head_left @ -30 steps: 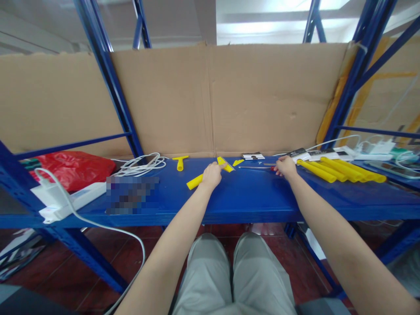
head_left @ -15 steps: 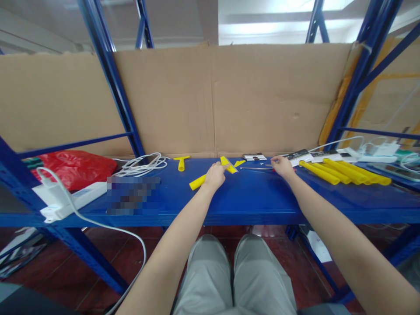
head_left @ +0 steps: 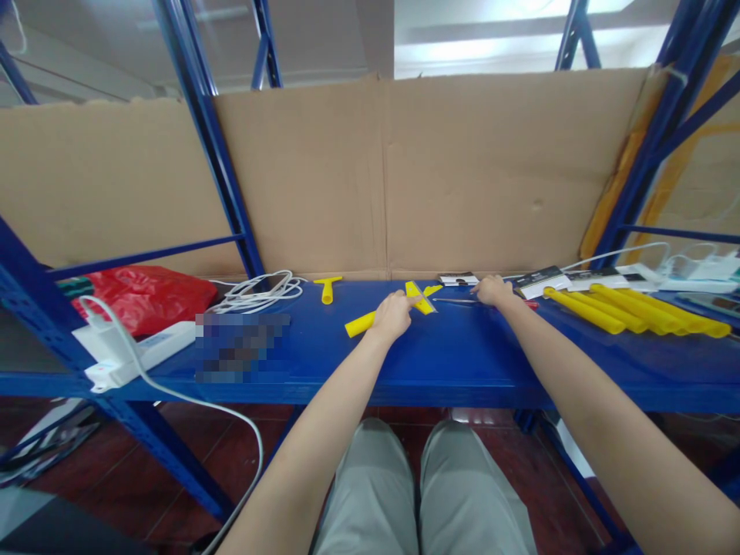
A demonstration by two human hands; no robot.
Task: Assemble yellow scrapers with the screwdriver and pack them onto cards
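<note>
My left hand [head_left: 394, 317] is closed round a yellow T-shaped scraper. Its handle end [head_left: 359, 324] sticks out to the left, and its slanted head [head_left: 421, 297], with a thin metal edge, lies beyond my fingers. My right hand [head_left: 492, 290] is closed over a tool like a screwdriver, its thin metal shaft [head_left: 454, 300] pointing left and a bit of red showing right of the wrist. My fingertips there are partly hidden. Just behind the scraper head lies a small yellow piece [head_left: 432, 290]. Another yellow T-shaped scraper part [head_left: 327, 290] stands apart at the back left.
Several yellow tubes [head_left: 641, 310] lie at the right beside black-and-white packets [head_left: 543, 281]. A small packet [head_left: 459, 280] is at the back. Left are a coiled white cable [head_left: 260, 291], a red bag [head_left: 144, 297] and a power strip [head_left: 156, 351]. Cardboard [head_left: 451, 169] backs the blue shelf [head_left: 324, 370].
The view has shifted a little, moving things rightward. My right hand has moved left over the tool's shaft. My left hand still holds the scraper.
</note>
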